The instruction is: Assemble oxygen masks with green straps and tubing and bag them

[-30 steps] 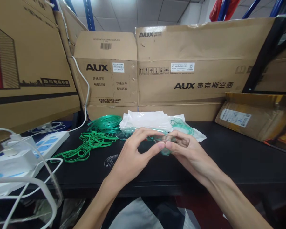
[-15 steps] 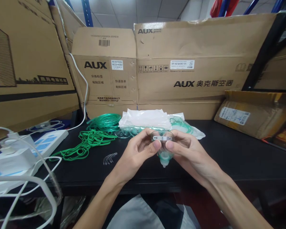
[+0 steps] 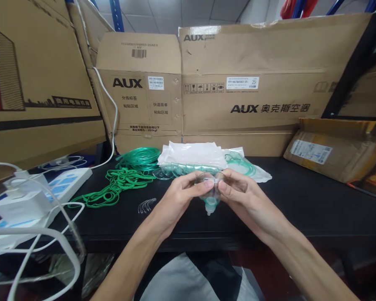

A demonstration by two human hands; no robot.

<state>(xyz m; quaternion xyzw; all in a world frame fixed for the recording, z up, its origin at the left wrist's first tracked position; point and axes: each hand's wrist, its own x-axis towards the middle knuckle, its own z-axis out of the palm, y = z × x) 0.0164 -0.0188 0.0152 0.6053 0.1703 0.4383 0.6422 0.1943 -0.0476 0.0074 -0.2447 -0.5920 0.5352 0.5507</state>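
Between both hands, above the front of the black table, is a clear oxygen mask (image 3: 210,193) with a green-tinted lower end and a pale nozzle pointing down. My left hand (image 3: 187,193) grips its left side, thumb pressed on a small pale nose strip (image 3: 212,181) across the mask. On the right side my right hand (image 3: 238,192) holds it, thumb also at the strip. The fingers behind the mask are mostly hidden. Beyond it lie more clear green-edged masks (image 3: 175,170) in a row.
Green elastic straps (image 3: 113,188) and coiled green tubing (image 3: 138,158) lie at left, with several thin metal strips (image 3: 146,205) nearer. White packets (image 3: 191,154) and bagged tubing (image 3: 242,163) sit behind my hands. A power strip (image 3: 69,184) with cables is far left; cardboard boxes (image 3: 263,92) stand behind.
The mask's lower end has swung slightly left and up. My left thumb has slid right over the strip, so less of it shows. Both hands still hold the mask.
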